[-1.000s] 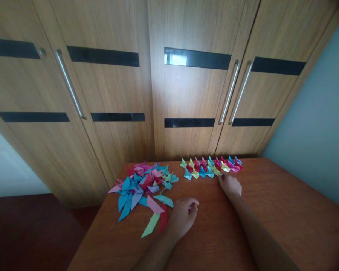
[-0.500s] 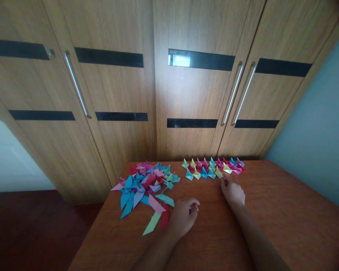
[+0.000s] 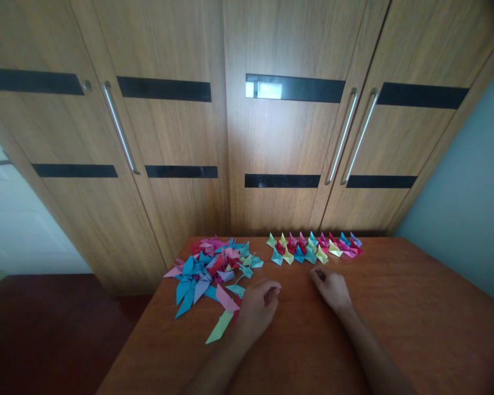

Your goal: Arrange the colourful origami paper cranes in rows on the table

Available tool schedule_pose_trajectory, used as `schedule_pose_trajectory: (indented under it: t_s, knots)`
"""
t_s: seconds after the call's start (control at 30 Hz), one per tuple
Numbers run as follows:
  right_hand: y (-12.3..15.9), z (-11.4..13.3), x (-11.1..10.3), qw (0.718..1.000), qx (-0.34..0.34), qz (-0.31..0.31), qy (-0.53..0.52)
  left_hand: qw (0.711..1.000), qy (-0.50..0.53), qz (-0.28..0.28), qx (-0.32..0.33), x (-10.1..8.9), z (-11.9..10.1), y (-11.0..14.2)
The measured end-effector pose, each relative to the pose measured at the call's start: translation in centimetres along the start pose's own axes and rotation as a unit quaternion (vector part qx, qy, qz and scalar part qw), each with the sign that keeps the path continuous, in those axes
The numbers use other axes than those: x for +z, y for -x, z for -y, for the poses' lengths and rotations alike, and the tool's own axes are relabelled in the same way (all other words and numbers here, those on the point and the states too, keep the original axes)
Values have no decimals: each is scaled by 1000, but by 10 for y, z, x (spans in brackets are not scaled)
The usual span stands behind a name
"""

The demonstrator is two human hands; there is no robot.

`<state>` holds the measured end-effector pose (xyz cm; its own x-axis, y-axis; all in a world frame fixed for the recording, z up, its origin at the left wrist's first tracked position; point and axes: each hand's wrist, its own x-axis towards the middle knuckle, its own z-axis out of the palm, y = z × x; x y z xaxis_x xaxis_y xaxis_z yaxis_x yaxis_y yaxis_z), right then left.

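Folded paper pcs are in 2 places on the tabletop (image 3: 389,310): a jumbled pile (image 3: 197,271) at L, tidy rows of standing folded pcs (image 3: 298,254) at back R. L hand (image 3: 258,308) is just beside the pile's loose end; R hand (image 3: 331,289) is near the rows but apart from them.

L grip: fingers curled in twd thumb; can't tell if tips meet or pinch anything. R grip: also curled, tips close tog.; can't tell if pressed shut, no paper visible there.

Handling (my judgement): v. light, thin but crisp at folds, dry, prob. not slippery; creases easily & likely tips or slides w/ a nudge. Best hold = gentle thumb-&-index pinch on a thick folded part, not the pointed tips.

Count: 2 hands, 1 pile (too overlapped to count). Near L hand: 1 lt green strip (image 3: 219,327), 1 pink strip (image 3: 226,299), 1 red pc (image 3: 236,316) mostly hidden behind the hand. Rows: approx. 9 tips at back; at front L, 5 clear pcs (2 yellow, 2 teal, 1 blue); rest, incl. reds btwn, overlap too much. Behind: 1 wardrobe (image 3: 181,129) w/ 3 bar handles (image 3: 121,129), 1 knob (image 3: 87,85), 8 dark inlays (image 3: 164,89).
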<state>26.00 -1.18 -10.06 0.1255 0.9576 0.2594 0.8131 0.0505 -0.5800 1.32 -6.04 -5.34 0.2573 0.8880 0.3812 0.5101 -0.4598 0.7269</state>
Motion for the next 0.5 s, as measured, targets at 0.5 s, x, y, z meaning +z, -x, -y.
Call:
schedule_pose_trajectory:
  t_s: [0.5]
  knots:
    - [3, 19, 4, 997, -53, 64, 10, 953, -272, 21, -127, -115, 42, 13]
